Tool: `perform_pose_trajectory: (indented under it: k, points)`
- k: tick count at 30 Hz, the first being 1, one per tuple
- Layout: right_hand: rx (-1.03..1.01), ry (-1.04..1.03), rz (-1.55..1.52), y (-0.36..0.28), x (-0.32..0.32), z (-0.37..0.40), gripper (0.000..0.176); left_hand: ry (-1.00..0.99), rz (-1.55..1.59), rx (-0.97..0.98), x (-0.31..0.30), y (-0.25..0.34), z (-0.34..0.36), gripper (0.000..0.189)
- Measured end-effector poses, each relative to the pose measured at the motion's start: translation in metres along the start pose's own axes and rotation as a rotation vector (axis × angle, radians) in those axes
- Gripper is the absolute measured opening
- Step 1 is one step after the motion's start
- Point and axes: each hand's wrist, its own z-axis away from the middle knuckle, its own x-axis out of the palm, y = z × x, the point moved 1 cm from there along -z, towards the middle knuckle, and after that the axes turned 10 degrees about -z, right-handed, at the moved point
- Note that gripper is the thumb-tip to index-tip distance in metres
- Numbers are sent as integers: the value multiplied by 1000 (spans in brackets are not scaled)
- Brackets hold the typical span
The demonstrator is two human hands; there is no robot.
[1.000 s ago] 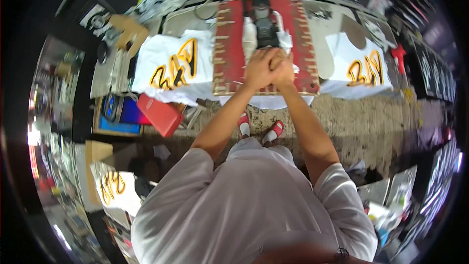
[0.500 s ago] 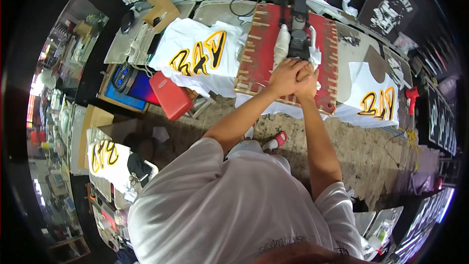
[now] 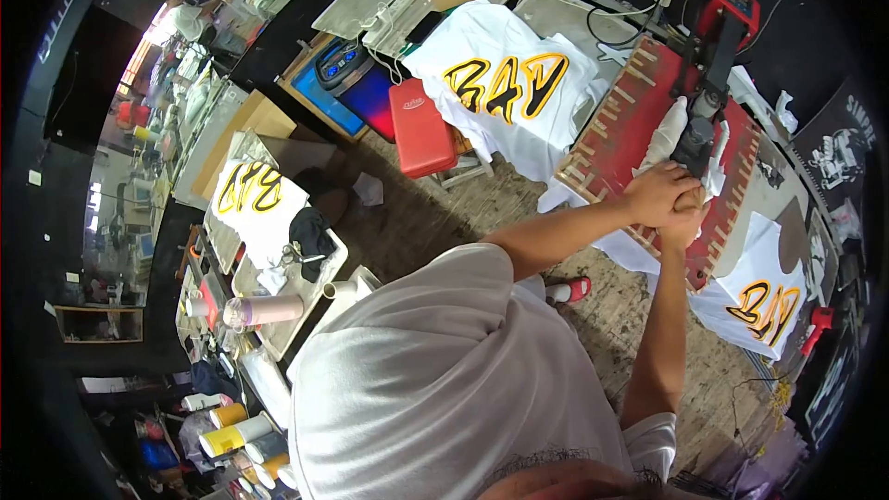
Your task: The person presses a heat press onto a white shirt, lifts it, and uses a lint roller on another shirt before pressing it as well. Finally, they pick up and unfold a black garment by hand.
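The head has turned left since before, so the hands now show far right. The left hand (image 3: 654,194) and right hand (image 3: 685,224) stay clasped tight on the black handle (image 3: 696,137), over the red press plate (image 3: 622,125), close to its near edge. A white shirt (image 3: 505,83) lies left of it and a second shirt (image 3: 755,294) right. Bare floor (image 3: 444,213) lies nearer.

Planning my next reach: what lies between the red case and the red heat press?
A white T-shirt with black-and-yellow lettering, spread flat; head view shows it.

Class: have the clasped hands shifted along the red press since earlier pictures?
No. Left hand and right hand stay clasped at the black handle over the red press.
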Motion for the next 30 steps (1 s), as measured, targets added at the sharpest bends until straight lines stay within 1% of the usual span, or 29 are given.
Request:
perform_pose_trajectory:
  k: [2,6,7,9,12,13,15,18,21,25,27,28,30]
  points:
    - [3,7,-25,2,3,1,52,41,-15,16,3,-1,1,52]
    - [2,54,-90,8,9,2,50,-3,7,-7,1,1,1,52]
    - [9,47,-95,8,9,3,50,14,2,-1,3,0,1,53]
    - [-3,107,-167,8,8,4,49,25,-3,0,5,-1,2,53]
    - [-21,103,-131,10,11,5,47,40,7,-8,7,-2,3,53]
    - [-19,101,-133,4,3,2,47,40,9,-5,8,-3,2,52]
    - [35,14,-138,-7,-12,-3,44,41,12,-2,8,-3,2,52]
    - [45,25,-95,-8,-10,-2,43,41,26,-12,6,-2,0,52]
    - [-4,78,-40,-5,-5,-2,45,1,36,-18,4,-2,0,52]
    - [3,62,-47,-5,-7,-2,47,4,20,-13,1,-1,0,52]
    - [-25,129,-89,-3,-4,0,49,10,18,-6,1,0,-1,52]
    - [-26,131,-87,-2,-3,1,49,6,18,-15,1,1,0,52]
    - [3,60,-90,1,0,1,50,6,17,-24,2,0,-1,53]
